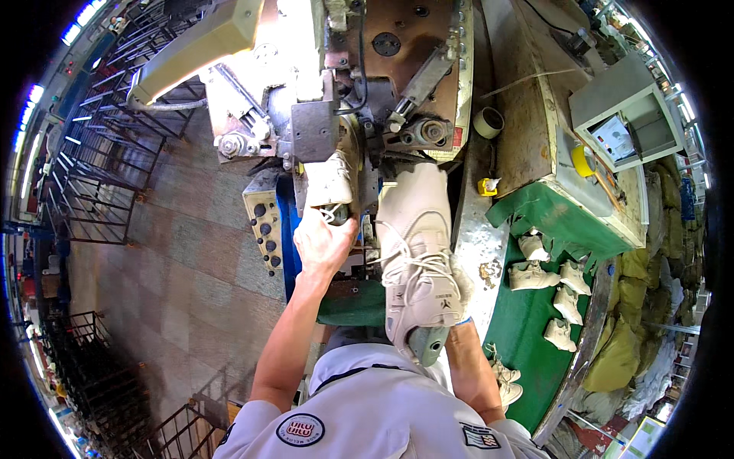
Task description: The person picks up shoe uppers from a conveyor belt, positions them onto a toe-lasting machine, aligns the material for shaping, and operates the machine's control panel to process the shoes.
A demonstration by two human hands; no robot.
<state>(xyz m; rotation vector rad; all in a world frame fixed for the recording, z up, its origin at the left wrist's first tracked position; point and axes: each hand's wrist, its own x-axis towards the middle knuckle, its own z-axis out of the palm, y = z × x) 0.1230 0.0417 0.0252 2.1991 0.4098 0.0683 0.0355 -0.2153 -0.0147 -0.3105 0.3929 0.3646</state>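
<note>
My left hand is closed round the heel end of a beige shoe upper, whose toe end sits under the machine head. White laces hang at its opening, beside my fingers. In front of my chest, my right hand holds a second, larger-looking beige lace-up shoe upper from its right side. A green shoe last shows in that upper's opening. The upper hides most of my right fingers; a pale covering, apparently a glove, shows at its edge, with a blue band at the wrist.
On a green-covered bench to the right lie several small beige uppers and a laced shoe. A button panel stands left of the machine. Farther right are a grey box and yellow tape. Metal racks stand left.
</note>
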